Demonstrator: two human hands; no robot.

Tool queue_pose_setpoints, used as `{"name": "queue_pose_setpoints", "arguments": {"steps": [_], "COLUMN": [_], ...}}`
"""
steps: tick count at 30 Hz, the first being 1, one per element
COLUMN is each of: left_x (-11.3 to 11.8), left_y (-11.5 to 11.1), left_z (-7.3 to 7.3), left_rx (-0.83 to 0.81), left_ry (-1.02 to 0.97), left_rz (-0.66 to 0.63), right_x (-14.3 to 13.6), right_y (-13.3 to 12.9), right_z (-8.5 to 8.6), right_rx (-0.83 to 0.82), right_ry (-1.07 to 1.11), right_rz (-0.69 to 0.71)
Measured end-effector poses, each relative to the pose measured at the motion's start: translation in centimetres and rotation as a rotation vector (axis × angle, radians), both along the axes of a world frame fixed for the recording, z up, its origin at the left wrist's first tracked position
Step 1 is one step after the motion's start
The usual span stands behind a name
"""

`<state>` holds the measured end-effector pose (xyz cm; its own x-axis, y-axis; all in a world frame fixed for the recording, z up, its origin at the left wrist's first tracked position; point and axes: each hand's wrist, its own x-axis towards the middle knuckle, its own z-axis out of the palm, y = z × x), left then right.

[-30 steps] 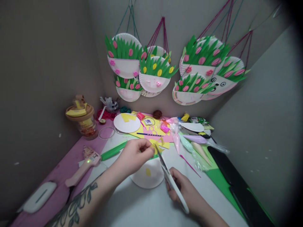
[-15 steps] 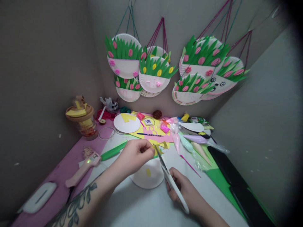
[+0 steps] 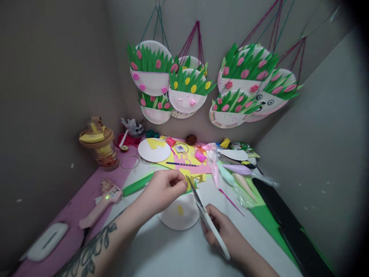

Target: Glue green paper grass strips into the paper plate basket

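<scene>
White-handled scissors [image 3: 212,231] are gripped in my right hand [image 3: 220,227], their slightly parted blades pointing up and left. The blade tips reach a small piece of yellow paper [image 3: 189,184] at the fingertips of my left hand [image 3: 170,189], which is closed in a pinch on it. Part of that piece is hidden by the fingers. Below both hands lies a white paper plate [image 3: 184,221] with a yellow oval [image 3: 180,209] on it. Yellow scraps [image 3: 201,178] lie just behind the scissors.
A pink glue gun [image 3: 99,207] with a green light lies at left, near a lidded jar [image 3: 105,150]. Filled plastic bags [image 3: 226,175], a dark pencil [image 3: 182,164] and a black phone-like object [image 3: 268,200] are behind and right. Decorated plates [image 3: 188,100] hang on the wall.
The scissor blades have drawn closer together at the yellow paper. A bit of yellow paper beside the blades has shifted downward. Both hands stay almost in place.
</scene>
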<state>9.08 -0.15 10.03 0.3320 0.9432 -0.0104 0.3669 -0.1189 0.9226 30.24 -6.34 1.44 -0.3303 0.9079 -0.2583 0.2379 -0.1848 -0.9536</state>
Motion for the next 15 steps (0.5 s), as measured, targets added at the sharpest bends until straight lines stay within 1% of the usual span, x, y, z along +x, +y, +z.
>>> {"name": "queue_pose_setpoints", "arguments": {"steps": [9, 15], "left_x": [-0.15, -0.30], "left_y": [0.01, -0.03], "left_z": [0.00, -0.15], "left_rx": [-0.013, 0.009], "left_ry": [0.000, 0.023], "left_rz": [0.004, -0.016], "right_x": [-0.09, -0.10], "right_y": [-0.10, -0.11], "right_z": [0.26, 0.33], "right_rx": [-0.033, -0.029], "right_ry": [0.001, 0.022], "right_rz": [-0.018, -0.001]}}
